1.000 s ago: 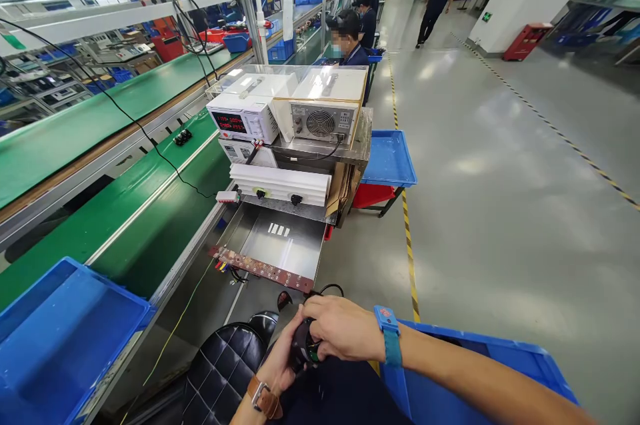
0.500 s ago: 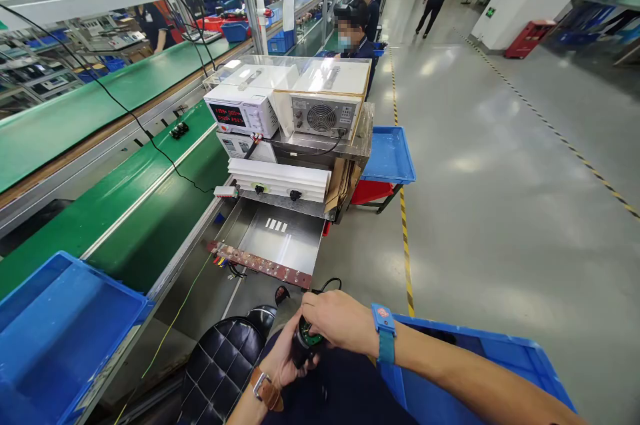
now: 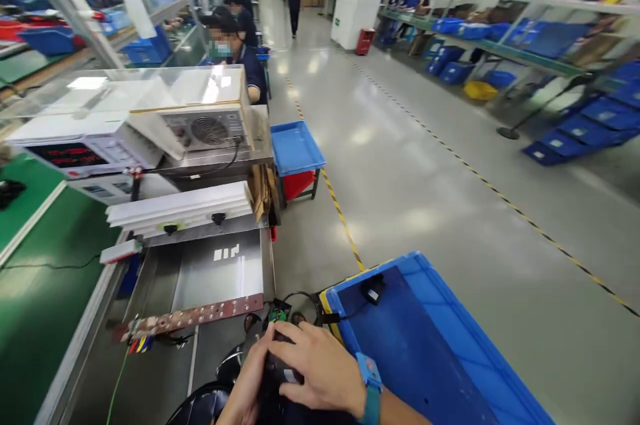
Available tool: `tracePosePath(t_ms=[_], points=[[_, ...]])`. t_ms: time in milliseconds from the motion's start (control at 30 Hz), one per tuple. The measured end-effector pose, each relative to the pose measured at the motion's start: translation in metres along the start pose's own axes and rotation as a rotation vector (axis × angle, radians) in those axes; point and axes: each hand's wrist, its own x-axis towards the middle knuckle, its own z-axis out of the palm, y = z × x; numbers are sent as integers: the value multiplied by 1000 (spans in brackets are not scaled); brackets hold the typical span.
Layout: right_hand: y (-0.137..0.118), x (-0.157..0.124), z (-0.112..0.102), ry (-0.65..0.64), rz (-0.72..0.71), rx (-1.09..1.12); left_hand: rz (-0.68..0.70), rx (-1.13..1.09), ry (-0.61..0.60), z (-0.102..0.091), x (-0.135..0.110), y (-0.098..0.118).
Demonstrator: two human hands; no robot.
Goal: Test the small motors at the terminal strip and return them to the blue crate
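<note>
Both my hands close around a small black device (image 3: 277, 364) with a green circuit board (image 3: 277, 314) at its top and a black cable looping off it. My right hand (image 3: 320, 368), with a blue wristband (image 3: 371, 385), wraps over the device from the right. My left hand (image 3: 246, 388) cups it from the left and below. The cable runs right to a black plug (image 3: 373, 289) lying in a blue bin (image 3: 425, 345) beside me.
A metal bench (image 3: 215, 272) ahead carries a copper terminal strip (image 3: 195, 317), white panels (image 3: 180, 208) and a power supply with a fan (image 3: 200, 128). A green conveyor (image 3: 35, 258) lies left. A blue tray (image 3: 296, 146) stands by the aisle, where a masked co-worker (image 3: 230, 52) sits.
My view has swung right toward the aisle and the blue bin. My hands keep hold of the device, now lower in the frame with the circuit board pointing up.
</note>
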Motion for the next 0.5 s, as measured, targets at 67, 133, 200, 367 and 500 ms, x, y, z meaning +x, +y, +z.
tracePosePath(t_ms=[67,133,200,367,500], points=[[13,-21,2,154,24,309,-70,189,-99,9,0,-4],[29,-49,3,318,87,657,-96,398,-200,16,-1,-5],[50,-77,8,531,219,985,-29,563,-278,19,1,0],[126,-130,41,1553,635,1526,227,932,-287,10,8,17],[173,-133,52,1537,776,1270,264,1085,-285,7,14,-5]])
